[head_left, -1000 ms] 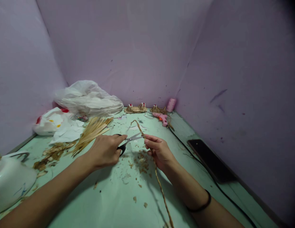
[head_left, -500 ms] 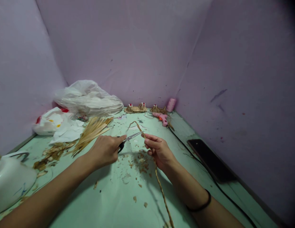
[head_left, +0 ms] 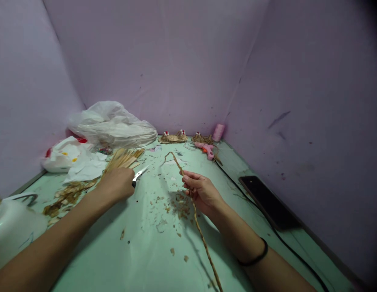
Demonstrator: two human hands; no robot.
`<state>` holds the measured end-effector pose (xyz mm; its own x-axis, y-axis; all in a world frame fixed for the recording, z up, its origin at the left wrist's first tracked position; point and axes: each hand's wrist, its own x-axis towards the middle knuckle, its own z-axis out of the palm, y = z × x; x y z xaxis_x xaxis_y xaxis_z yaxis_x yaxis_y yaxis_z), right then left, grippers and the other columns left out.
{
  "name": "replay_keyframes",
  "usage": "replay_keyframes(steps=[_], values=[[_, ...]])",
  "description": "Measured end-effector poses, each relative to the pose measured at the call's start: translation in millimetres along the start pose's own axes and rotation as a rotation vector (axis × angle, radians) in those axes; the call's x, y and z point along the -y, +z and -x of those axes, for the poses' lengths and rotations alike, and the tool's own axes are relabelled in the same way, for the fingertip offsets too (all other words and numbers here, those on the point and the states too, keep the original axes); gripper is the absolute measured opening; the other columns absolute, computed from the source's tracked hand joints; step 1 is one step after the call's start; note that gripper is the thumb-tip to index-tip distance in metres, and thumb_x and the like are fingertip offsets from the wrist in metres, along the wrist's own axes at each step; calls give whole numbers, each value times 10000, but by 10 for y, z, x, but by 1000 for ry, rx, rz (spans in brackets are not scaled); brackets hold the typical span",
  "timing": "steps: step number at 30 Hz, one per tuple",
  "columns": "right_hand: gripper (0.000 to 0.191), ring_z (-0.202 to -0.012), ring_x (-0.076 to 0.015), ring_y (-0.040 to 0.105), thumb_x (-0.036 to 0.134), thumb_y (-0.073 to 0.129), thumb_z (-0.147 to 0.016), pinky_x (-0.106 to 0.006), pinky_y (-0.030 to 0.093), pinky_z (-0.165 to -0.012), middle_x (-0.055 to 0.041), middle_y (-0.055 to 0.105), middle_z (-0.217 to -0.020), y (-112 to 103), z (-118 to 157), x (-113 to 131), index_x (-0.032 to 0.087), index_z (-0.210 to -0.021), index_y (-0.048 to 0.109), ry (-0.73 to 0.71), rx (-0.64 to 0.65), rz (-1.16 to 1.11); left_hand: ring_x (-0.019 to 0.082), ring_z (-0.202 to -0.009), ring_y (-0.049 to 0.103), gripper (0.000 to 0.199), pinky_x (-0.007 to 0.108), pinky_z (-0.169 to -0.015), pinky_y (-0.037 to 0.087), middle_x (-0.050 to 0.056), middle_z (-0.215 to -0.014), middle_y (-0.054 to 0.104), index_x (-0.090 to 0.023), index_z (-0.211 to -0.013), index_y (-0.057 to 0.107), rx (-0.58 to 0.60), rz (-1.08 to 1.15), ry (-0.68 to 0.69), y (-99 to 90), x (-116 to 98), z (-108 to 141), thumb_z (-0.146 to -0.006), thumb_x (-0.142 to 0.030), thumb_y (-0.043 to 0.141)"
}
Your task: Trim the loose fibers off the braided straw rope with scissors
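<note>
My left hand (head_left: pixel 119 184) is closed around a pair of scissors (head_left: pixel 140 173); the silver blades point away to the right and the black handles are mostly hidden by my fingers. Between the thumb and fingers of my right hand (head_left: pixel 200 188) is a braided straw cord (head_left: pixel 203 239). One stretch of it rises past my fingertips and bends over at the top, while the other hangs down toward the near edge of the view. Just beyond my left hand lies a bundle of dry straw strips (head_left: pixel 123 158).
Woven pieces with red and white beads (head_left: pixel 172 138) lie at the back, beside a pink glue gun (head_left: pixel 206 149) and a pink thread spool (head_left: pixel 218 132). A phone (head_left: pixel 270 202) and black cable are at right. Plastic bags (head_left: pixel 112 125) and a white rounded object (head_left: pixel 18 231) stand left.
My left hand has drawn the scissors back to the left, away from the cord, toward the straw bundle. My right hand stays in nearly the same place, holding the cord.
</note>
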<state>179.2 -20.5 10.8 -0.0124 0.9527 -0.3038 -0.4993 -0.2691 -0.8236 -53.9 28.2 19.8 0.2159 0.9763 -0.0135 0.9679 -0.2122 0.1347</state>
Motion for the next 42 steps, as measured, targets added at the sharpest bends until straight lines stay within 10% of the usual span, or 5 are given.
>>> replay_keyframes(steps=[5, 11, 14, 22, 42], values=[[207, -454, -52, 490, 82, 717, -537, -156, 414, -414, 26, 555, -546, 30, 12, -3, 124, -721, 632, 21, -13, 4, 314, -709, 566, 196, 317, -522, 334, 149, -728, 626, -156, -692, 641, -88, -72, -78, -71, -239, 90, -658, -298, 509], [230, -408, -56, 480, 152, 750, -529, -174, 427, -419, 30, 558, -502, 106, 76, -244, 117, -710, 614, 16, 130, 73, 78, -396, 398, 302, 193, -370, 258, 15, -540, 544, -129, -669, 610, 142, 1189, -134, 48, -778, 210, -638, -429, 595], [184, -472, -85, 546, 219, 698, -629, -208, 476, -484, -18, 608, -578, 123, 116, -318, 91, -738, 624, 114, 267, 69, 36, -353, 288, 225, 163, -335, 169, -56, -400, 394, -119, -566, 550, 91, 1466, -250, 114, -793, 172, -558, -306, 675], [173, -566, -132, 636, 150, 532, -778, -266, 507, -584, -92, 675, -713, 47, 99, -245, 71, -899, 628, 321, 546, 120, 18, -376, 347, 173, 151, -330, 174, 10, -586, 544, -87, -642, 588, 53, 1587, -244, 60, -537, 103, -569, -223, 664], [349, -540, -126, 623, 160, 776, -527, -264, 513, -548, -52, 677, -680, 18, 106, -190, 94, -846, 650, 271, 554, 218, 22, -391, 380, 170, 146, -339, 197, 18, -617, 565, -80, -658, 600, 40, 1676, -166, 49, -508, 94, -576, -214, 666]])
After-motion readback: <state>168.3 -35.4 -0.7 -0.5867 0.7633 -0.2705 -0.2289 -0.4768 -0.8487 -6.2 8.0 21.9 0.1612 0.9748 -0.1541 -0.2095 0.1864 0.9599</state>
